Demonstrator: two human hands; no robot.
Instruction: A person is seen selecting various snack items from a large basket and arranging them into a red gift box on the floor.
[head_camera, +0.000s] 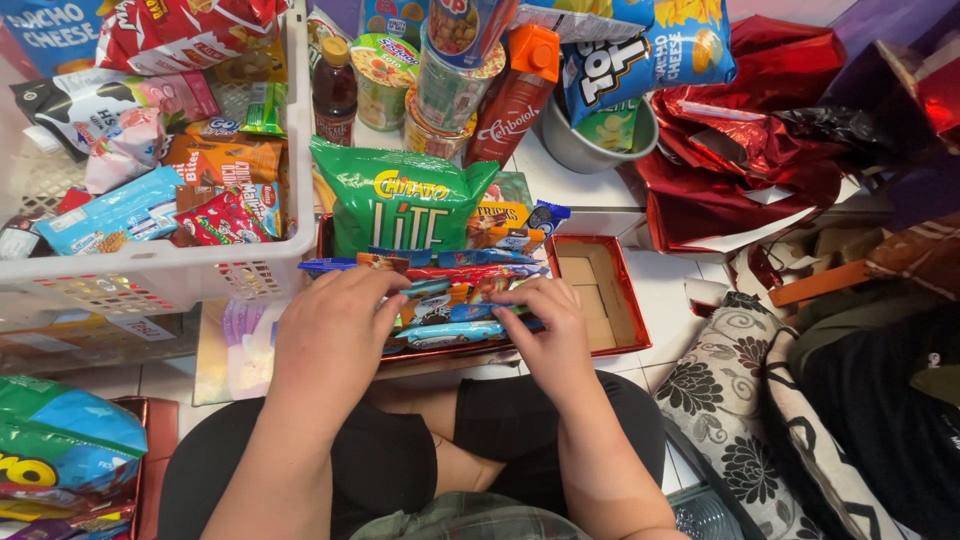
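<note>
A red foil-lined cardboard tray (618, 300) sits on the tiled floor in front of my crossed legs. A green chip bag (400, 200) stands at its back, and several small snack packs (450, 300) lie in rows inside it. My left hand (335, 335) rests on the left side of these packs, fingers curled over them. My right hand (550, 330) pinches the right end of a blue and green wrapped snack bar (462, 328). The tray's right part shows bare cardboard.
A white plastic basket (160, 275) full of snacks stands at the left. Behind the tray are a brown bottle (334, 95), noodle cups (385, 70), an orange carton (515, 95) and a metal bowl (590, 150) with chip bags. Crumpled red foil (740, 150) lies right, a patterned cushion (730, 400) near my knee.
</note>
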